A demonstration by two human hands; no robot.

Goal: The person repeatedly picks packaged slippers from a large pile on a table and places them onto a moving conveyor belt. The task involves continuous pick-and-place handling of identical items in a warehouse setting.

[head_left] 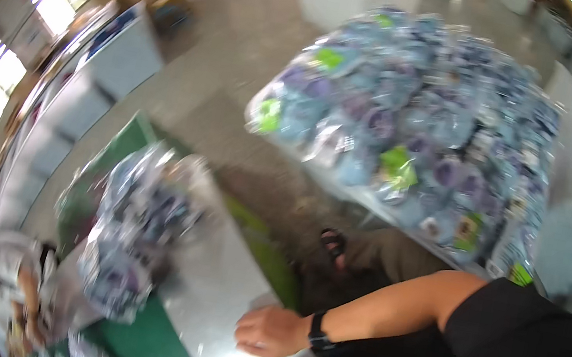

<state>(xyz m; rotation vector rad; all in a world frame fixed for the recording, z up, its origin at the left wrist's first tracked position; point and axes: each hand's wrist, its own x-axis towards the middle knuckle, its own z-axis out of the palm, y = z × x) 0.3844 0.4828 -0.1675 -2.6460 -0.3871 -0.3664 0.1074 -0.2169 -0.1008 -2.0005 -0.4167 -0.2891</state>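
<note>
My right hand (271,332), with a dark watch (321,333) on its wrist, is over the near part of a pale, shiny tabletop (217,284). Its fingers look curled in, and no object shows in them; blur softens the detail. Farther along this table lies a heap of clear plastic bags (135,218) with bluish-grey and purplish contents, apart from my hand. My left hand is out of the picture.
A large white table (371,209) at the upper right bears many clear-bagged bluish and purple items with bright green labels. Green surfaces (142,340) flank the pale tabletop. Another person (12,276) is at the lower left. My sandalled foot (333,243) shows between the tables.
</note>
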